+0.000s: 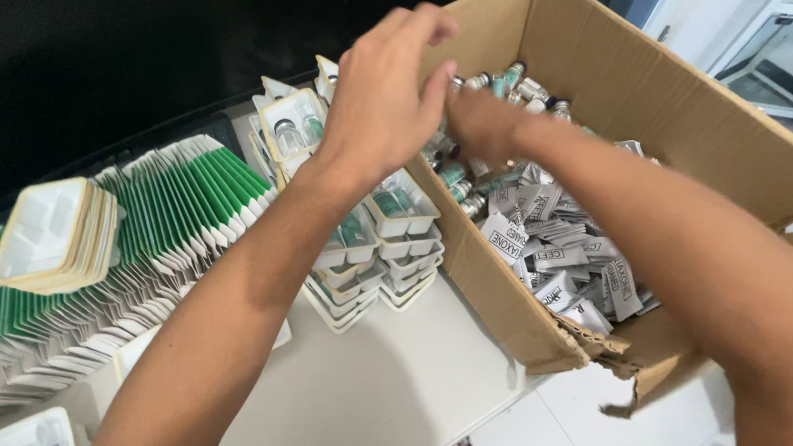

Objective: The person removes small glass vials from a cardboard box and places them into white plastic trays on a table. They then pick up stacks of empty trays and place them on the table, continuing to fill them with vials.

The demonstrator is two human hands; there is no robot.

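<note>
My left hand (384,98) hovers at the near-left corner of an open cardboard box (675,94), fingers curled, covering most of my right hand (484,123). My right hand reaches into the box among small glass vials (514,78) with green labels; whether it grips one is hidden. Folded white paper leaflets (561,257) fill the box's nearer half. Just left of the box stand stacks of white plastic trays (402,216), some holding vials.
A long row of flattened green-and-white cartons (178,204) fans across the white table (381,394) at left. A pile of empty white trays (56,233) rests on them. The box's front corner (623,362) is torn. Tiled floor lies at right.
</note>
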